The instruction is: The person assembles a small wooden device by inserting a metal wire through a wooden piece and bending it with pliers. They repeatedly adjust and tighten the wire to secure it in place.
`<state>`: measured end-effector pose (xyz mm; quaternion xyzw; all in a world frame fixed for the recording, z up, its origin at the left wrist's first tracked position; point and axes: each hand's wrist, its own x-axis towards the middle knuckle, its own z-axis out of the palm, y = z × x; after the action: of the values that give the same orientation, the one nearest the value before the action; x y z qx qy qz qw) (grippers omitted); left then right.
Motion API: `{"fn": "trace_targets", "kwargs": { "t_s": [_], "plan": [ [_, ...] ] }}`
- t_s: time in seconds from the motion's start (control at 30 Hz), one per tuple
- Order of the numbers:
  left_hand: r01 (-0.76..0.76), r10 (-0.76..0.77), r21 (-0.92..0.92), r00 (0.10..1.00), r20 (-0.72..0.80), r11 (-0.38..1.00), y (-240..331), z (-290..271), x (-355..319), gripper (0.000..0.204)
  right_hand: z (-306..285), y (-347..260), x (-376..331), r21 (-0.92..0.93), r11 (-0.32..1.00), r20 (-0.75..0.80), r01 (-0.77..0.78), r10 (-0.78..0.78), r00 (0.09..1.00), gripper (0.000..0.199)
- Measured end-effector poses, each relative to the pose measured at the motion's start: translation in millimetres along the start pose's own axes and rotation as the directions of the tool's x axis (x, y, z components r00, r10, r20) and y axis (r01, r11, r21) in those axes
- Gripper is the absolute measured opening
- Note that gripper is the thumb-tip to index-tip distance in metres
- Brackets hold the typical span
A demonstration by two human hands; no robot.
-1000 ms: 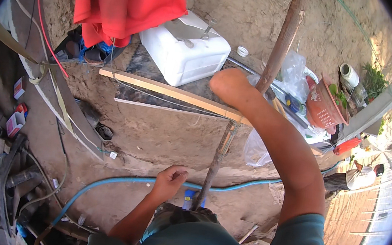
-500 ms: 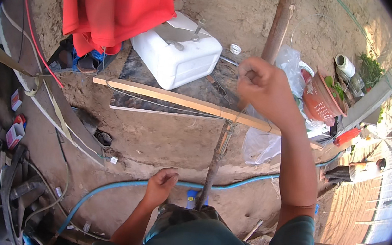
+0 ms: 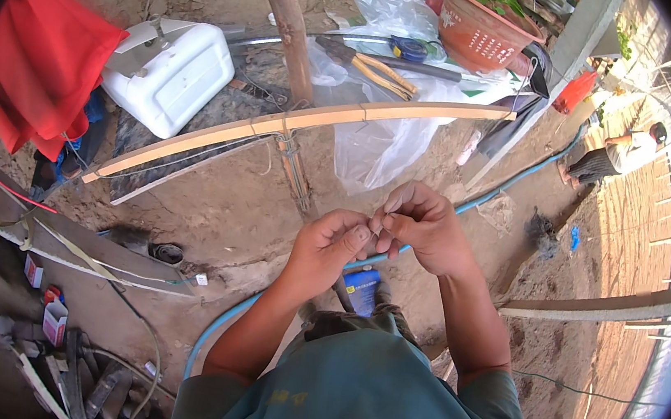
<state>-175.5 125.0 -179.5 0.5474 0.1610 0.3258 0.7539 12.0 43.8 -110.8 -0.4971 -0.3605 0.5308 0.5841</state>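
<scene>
My left hand (image 3: pixel 327 246) and my right hand (image 3: pixel 420 227) meet in front of my body, fingertips nearly touching. Both are closed in a pinch. Something thin and pale seems to run between them, too small to name. Just beyond them a long wooden strip (image 3: pixel 321 115) lies crosswise, bound with thin wire to an upright stick (image 3: pixel 296 176). Behind the strip, pliers with yellow handles (image 3: pixel 380 74) rest near a blue tape measure (image 3: pixel 409 49) and a clear plastic bag (image 3: pixel 384 145).
A white plastic jug (image 3: pixel 172 79) and a red cloth (image 3: pixel 38 60) are at the left. A wooden post (image 3: pixel 285 22) rises behind the strip. A reddish flowerpot (image 3: pixel 480 31) stands at the back right. A blue hose (image 3: pixel 521 177) crosses the ground. Another person (image 3: pixel 619 155) is far right.
My right hand has come down from above the strip to join my left hand, which has moved up and right. The view has shifted right, bringing the pliers and tape measure into sight.
</scene>
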Motion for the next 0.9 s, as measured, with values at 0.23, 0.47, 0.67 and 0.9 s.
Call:
{"fn": "trace_targets", "kwargs": {
  "t_s": [0.23, 0.47, 0.67, 0.9],
  "plan": [
    [0.230, -0.224, 0.090, 0.972, -0.069, 0.969, -27, 69, 14, 0.011, -83, 22, -38, -0.036, 0.999, -0.013, -0.001, 0.000, 1.000, 0.010],
    [0.298, -0.160, 0.436, 0.932, -0.326, 0.849, -60, 136, 12, 0.010, -145, -3, -92, -0.849, 0.397, 0.063, 0.349, -0.580, 0.812, 0.013],
    [0.302, -0.088, 0.589, 0.927, -0.364, 0.749, -59, 186, 7, 0.007, -185, -8, -82, -0.827, -0.056, 0.500, 0.560, -0.531, 0.684, 0.025],
    [0.395, -0.284, 0.488, 0.915, -0.287, 0.779, -56, 184, 0, 0.010, -190, 0, -74, -0.734, -0.040, 0.617, 0.678, -0.456, 0.641, 0.015]
  ]
}}
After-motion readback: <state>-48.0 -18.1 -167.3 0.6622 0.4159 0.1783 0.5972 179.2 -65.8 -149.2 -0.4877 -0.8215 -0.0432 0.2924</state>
